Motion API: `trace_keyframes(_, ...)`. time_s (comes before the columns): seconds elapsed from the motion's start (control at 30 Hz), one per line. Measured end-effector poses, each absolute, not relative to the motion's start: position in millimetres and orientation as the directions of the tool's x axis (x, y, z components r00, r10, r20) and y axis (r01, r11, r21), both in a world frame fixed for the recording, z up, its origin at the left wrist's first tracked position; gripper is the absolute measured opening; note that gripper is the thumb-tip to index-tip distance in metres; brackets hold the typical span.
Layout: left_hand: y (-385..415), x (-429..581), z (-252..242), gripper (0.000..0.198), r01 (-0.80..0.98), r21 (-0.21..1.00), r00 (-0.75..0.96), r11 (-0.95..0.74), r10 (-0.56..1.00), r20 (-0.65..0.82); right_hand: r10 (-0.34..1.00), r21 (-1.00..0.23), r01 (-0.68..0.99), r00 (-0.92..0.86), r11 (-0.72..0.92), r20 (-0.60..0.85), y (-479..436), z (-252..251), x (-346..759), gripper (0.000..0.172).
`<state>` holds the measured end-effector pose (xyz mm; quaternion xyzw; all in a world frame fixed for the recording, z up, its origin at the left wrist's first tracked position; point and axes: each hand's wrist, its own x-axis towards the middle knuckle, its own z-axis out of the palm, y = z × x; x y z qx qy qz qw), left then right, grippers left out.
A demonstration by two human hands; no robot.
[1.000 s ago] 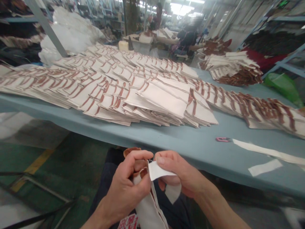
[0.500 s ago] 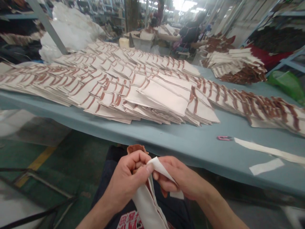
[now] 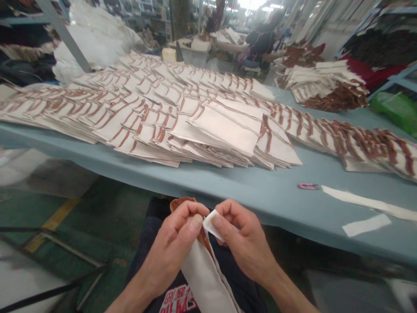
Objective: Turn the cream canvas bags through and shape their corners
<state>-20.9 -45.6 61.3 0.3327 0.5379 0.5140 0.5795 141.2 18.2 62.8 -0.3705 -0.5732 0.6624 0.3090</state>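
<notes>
Over my lap, my left hand (image 3: 174, 248) is closed round the top of a cream cloth bag (image 3: 203, 278) with a brown handle (image 3: 182, 203) sticking out above my fingers. My right hand (image 3: 243, 241) pinches a small white strip (image 3: 211, 226) against the bag's top edge, thumb and forefinger pressed together. The two hands touch at the fingertips. The bag hangs down between my knees.
The blue table (image 3: 260, 195) in front of me carries long overlapping rows of cream bags with brown handles (image 3: 195, 117). Small pink snips (image 3: 306, 186) and white strips (image 3: 366, 224) lie at its right. Another person sits at the far end (image 3: 260, 43). More bag stacks (image 3: 322, 84) stand beyond.
The white strip has been folded down small and drawn in to the bag's top edge. My right hand has turned and closed tighter on it; the view tilted slightly down.
</notes>
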Motion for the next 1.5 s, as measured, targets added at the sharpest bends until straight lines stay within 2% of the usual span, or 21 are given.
trace_keyframes(0.07, -51.3, -24.6, 56.4, 0.030, -0.301, 0.916, -0.105, 0.265, 0.946, -0.308, 0.831, -0.964, -0.059, -0.523, -0.258, -0.190, 15.7, 59.4, 138.7, 0.049)
trace_keyframes(0.17, -58.1, -31.2, 51.2, 0.031, -0.318, 0.897, 0.018, 0.307, 0.948, -0.318, 0.802, -0.914, -0.119, -0.533, -0.388, -0.271, 9.0, 51.5, 133.8, 0.055)
trace_keyframes(0.3, -64.1, -38.1, 49.3, 0.040, -0.211, 0.929, 0.044, 0.305, 0.952, -0.302, 0.747, -0.842, -0.164, -0.569, -0.514, -0.345, -8.2, 34.3, 125.1, 0.057)
trace_keyframes(0.5, -74.3, -44.1, 48.1, 0.032, 0.027, 0.920, -0.029, 0.391, 0.920, -0.390, 0.737, -0.801, -0.177, -0.539, -0.572, -0.407, -28.6, 10.7, 117.0, 0.056)
trace_keyframes(0.57, -76.6, -45.9, 49.3, 0.033, 0.114, 0.917, -0.037, 0.383, 0.924, -0.382, 0.746, -0.833, -0.138, -0.538, -0.536, -0.392, -27.2, 10.9, 119.3, 0.055)
trace_keyframes(0.63, -76.9, -47.6, 51.5, 0.035, 0.162, 0.928, -0.041, 0.335, 0.942, -0.333, 0.785, -0.901, -0.085, -0.531, -0.425, -0.320, -21.4, 18.0, 124.8, 0.049)
trace_keyframes(0.73, -72.3, -49.5, 55.3, 0.039, 0.181, 0.951, -0.037, 0.252, 0.968, -0.250, 0.859, -0.995, -0.022, -0.507, -0.094, -0.070, -9.0, 40.0, 135.9, 0.038)
trace_keyframes(0.83, -62.4, -50.6, 58.4, 0.041, 0.137, 0.972, 0.003, 0.192, 0.981, -0.195, 0.837, -0.992, 0.019, -0.539, 0.121, 0.092, -0.4, 64.4, 143.3, 0.031)
trace_keyframes(0.97, -48.8, -51.6, 58.8, 0.040, 0.048, 0.988, 0.083, 0.144, 0.986, -0.148, 0.809, -0.969, 0.114, -0.577, 0.218, 0.114, 2.6, 76.7, 140.8, 0.024)
trace_keyframes(1.07, -41.7, -50.0, 56.5, 0.043, -0.025, 0.992, 0.116, 0.127, 0.986, -0.123, 0.838, -0.948, 0.173, -0.527, 0.267, 0.140, 5.3, 70.4, 136.0, 0.020)
trace_keyframes(1.27, -33.9, -43.1, 52.5, 0.045, -0.143, 0.971, 0.117, 0.189, 0.978, -0.173, 0.855, -0.931, 0.207, -0.491, 0.300, 0.167, 13.6, 62.7, 135.1, 0.021)
trace_keyframes(1.5, -34.1, -43.4, 45.7, 0.047, -0.090, 0.975, 0.076, 0.202, 0.978, -0.196, 0.857, -0.890, 0.239, -0.447, 0.389, 0.255, 13.9, 58.3, 131.9, 0.019)
